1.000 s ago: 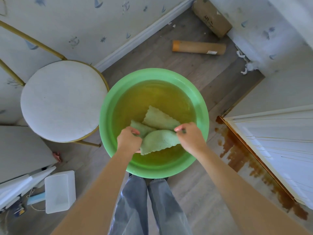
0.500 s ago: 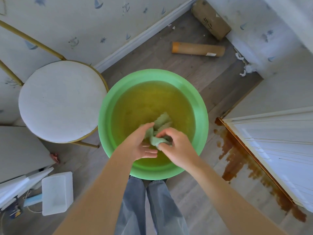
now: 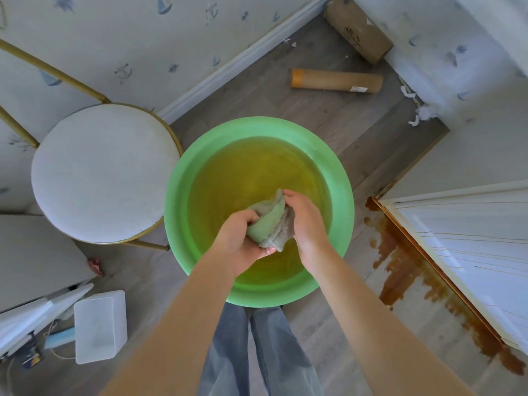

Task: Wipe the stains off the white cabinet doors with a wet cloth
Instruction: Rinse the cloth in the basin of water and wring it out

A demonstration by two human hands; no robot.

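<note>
A green basin (image 3: 183, 178) of yellowish water stands on the floor in front of me. Over its near half, my left hand (image 3: 243, 241) and my right hand (image 3: 307, 221) grip a bunched green cloth (image 3: 270, 221) between them, left from below, right from the side. The white cabinet door (image 3: 468, 247) lies at the right, with brown stains (image 3: 400, 258) running along its lower edge and onto the grey surface beside it.
A round white stool (image 3: 100, 175) with gold legs stands left of the basin. A cardboard tube (image 3: 337, 80) and a brown roll (image 3: 360, 28) lie near the far wall. A white box (image 3: 100, 325) and clutter sit at the lower left. My jeans (image 3: 257, 352) show below the basin.
The cloth was spread out between my hands over the water; both hands have gathered it into a bunch and lifted it slightly, hands now close together.
</note>
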